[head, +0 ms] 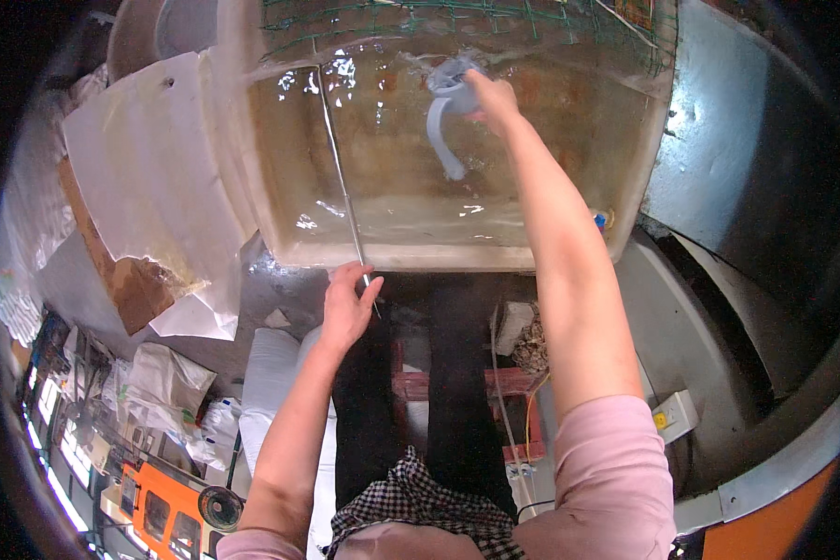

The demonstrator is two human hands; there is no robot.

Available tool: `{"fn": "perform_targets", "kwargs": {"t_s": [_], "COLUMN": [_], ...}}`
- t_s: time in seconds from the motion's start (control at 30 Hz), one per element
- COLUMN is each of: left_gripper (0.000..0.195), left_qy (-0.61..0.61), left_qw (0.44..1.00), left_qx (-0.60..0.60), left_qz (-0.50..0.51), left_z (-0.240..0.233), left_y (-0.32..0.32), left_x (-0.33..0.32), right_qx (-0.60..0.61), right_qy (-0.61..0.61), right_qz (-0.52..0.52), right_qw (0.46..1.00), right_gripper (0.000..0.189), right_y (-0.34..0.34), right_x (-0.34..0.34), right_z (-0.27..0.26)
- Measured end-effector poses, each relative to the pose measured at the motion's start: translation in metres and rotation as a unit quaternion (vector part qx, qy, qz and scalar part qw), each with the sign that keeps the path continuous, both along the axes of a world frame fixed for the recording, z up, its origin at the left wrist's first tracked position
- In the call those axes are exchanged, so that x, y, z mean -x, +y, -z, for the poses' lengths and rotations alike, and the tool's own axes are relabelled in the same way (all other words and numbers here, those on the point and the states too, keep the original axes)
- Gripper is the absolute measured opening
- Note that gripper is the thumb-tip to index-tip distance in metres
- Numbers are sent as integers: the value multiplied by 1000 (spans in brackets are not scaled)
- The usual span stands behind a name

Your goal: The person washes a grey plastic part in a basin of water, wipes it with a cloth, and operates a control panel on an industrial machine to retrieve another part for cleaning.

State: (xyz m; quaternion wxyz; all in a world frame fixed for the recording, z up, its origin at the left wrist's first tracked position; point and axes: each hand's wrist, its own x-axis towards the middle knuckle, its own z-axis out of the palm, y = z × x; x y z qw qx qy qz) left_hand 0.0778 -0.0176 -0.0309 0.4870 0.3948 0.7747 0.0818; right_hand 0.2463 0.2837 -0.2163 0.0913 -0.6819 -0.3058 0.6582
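My right hand [493,98] grips a grey-blue plastic vessel [455,92] at the far part of a water-filled tub [420,257]. A curved strip, apparently its handle, hangs from the vessel towards me, and water is disturbed around its far side. My left hand [348,304] is at the tub's near rim, with a thin metal rod [339,171] between its thumb and fingers. From there the rod slants away across the tub, and its near end sticks out past my hand. The vessel's inside is blurred.
Green wire mesh [462,21] spans the tub's far end. A torn white sheet [147,161] over brown board lies left of it, and a metal panel [707,126] stands right. Below are white sacks [269,378], a red stand [413,385] and an orange machine [164,514].
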Motion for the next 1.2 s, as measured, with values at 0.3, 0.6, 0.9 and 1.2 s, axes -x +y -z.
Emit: {"fn": "perform_targets", "kwargs": {"t_s": [0.3, 0.6, 0.9, 1.2], "left_gripper": [28, 28, 28, 35], "left_qy": [-7, 2, 15, 31], "left_qw": [999, 996, 996, 983], "left_qx": [-39, -86, -83, -179], "left_qz": [-30, -1, 7, 19], "left_z": [-9, -16, -27, -42], "left_y": [30, 38, 41, 86], "left_x": [5, -3, -3, -3], "right_qx": [261, 261, 75, -67], "right_qy": [328, 323, 374, 305], "right_qz": [447, 529, 431, 174], "right_qw": [790, 740, 818, 934], "right_gripper": [69, 59, 53, 63], "right_y": [-50, -102, -103, -103], "right_x": [-46, -44, -27, -21], "right_z": [-46, -62, -98, -132]}}
